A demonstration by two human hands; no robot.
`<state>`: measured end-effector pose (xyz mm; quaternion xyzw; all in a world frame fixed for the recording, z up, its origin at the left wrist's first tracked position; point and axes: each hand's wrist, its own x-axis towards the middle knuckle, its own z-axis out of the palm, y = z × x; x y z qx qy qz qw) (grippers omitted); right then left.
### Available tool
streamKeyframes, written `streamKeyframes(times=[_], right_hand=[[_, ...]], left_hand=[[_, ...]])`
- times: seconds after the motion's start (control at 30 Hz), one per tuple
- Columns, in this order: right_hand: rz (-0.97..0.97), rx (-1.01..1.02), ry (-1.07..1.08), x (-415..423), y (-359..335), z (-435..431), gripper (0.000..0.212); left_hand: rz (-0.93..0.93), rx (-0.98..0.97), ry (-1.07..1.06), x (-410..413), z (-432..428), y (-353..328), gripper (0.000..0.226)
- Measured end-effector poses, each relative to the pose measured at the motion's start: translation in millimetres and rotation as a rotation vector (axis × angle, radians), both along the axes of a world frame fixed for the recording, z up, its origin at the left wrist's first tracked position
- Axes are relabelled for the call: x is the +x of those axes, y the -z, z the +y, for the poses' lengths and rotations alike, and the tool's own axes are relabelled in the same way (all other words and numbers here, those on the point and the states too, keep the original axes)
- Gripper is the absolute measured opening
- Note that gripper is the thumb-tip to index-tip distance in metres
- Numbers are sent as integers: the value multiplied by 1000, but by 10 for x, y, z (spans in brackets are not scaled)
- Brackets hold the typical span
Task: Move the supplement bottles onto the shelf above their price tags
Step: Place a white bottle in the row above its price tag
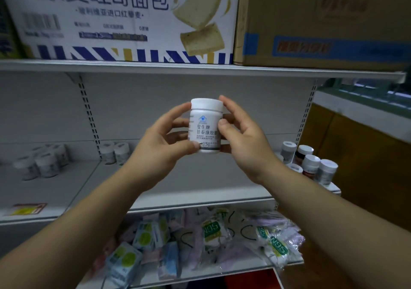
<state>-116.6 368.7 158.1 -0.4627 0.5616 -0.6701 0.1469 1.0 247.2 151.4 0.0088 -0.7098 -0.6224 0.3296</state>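
1. While both hands hold it, the bottle [205,126] stands upright in the air, its long axis vertical and its cap on top, in front of the shelf's back wall.
2. The shelf [200,177] lies below and beyond the bottle, so the coming move is likely a reach down and forward onto its bare middle stretch.
3. The left hand [162,142] grips the bottle from its left, thumb on the lower label and fingers curled behind.
4. The right hand [242,137] grips from the other side, thumb on the label's right edge and a fingertip at the cap.
5. Neither hand is nearer; they flank the bottle evenly.
6. The bottle is white plastic with a wide white cap, a small blue logo, dark Chinese lettering and a dark band near the base.
7. Other bottles already stand on the shelf: a left group [42,162], a pair [115,153] at the back and a right group [311,162].
8. One price tag [29,208] shows on the front edge at the left; the arms hide the edge under the bottle, so I cannot tell whether a tag sits there.
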Motion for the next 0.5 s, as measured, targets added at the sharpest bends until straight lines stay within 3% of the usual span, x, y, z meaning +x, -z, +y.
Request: streamKeyframes(times=[0.3,0.5], right_hand=[[88,-73,-69,120,-294,750,44],[109,-71,-123,121,-252,1029,45]], left_hand=[[106,-52,0,143,687,-240,72],[70,-76,-56,217,1029,-214,71]])
